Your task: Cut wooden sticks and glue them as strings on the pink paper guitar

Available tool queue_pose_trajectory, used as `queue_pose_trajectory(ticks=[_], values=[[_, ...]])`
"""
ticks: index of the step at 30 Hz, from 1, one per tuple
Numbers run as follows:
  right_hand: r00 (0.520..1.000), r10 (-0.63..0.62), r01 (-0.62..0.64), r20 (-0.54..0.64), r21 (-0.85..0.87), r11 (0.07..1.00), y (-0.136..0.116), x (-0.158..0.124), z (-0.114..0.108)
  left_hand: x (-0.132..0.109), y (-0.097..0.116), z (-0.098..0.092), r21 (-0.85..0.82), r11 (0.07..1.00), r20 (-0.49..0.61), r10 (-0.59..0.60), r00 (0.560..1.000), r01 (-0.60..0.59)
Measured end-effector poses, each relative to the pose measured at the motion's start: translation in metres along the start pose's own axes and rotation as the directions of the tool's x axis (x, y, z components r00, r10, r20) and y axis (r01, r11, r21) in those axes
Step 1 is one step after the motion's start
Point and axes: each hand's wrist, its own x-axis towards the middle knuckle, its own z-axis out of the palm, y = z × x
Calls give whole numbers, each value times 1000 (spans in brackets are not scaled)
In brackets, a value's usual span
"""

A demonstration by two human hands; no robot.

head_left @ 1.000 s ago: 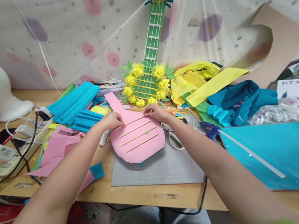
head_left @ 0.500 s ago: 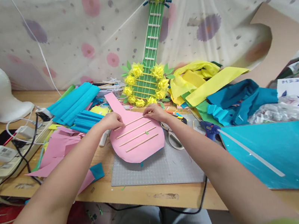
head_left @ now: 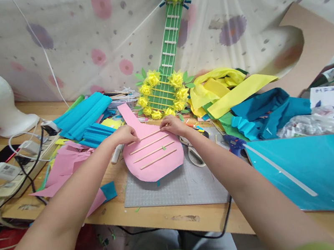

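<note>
The left hand and the right hand are reaching in from the lower corners of the frame and meeting near its centre. Both are working over a pink guitar-shaped cutout, which is lying just left of the frame's centre, its short neck pointing to the upper left. 4 thin sticks are running across its round body in slanting rows. The left hand's grip is closing on the left part of the top stick, and the right hand's grip is pinching the right end. The other 3 sticks are lying below it, spaced apart, with a small green scrap sitting near the third.

The cutout is partly covering a gray cutting mat, which is resting on a wooden tabletop. Scissors are lying just right of the cutout, partly hidden behind the right forearm. A blue glue gun is lying farther right, beside a blue sheet filling the lower right. At the upper centre, a green guitar with yellow flowers is leaning against a patterned curtain. Pink paper and a power strip are lying at left.
</note>
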Motion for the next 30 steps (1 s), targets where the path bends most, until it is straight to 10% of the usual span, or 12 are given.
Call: queue_pose_trajectory(ticks=[16,23,30], values=[[998,-68,68,7,-22,997,-35,-11,-24,2,54,5,-82,970,-109,220,969,-229],[996,-89,88,-12,-17,996,-46,-21,-36,-1,72,15,-330,920,51,240,969,-210],[999,-49,49,6,-41,998,-54,-35,-48,-6,81,19,-164,935,17,322,946,-315]])
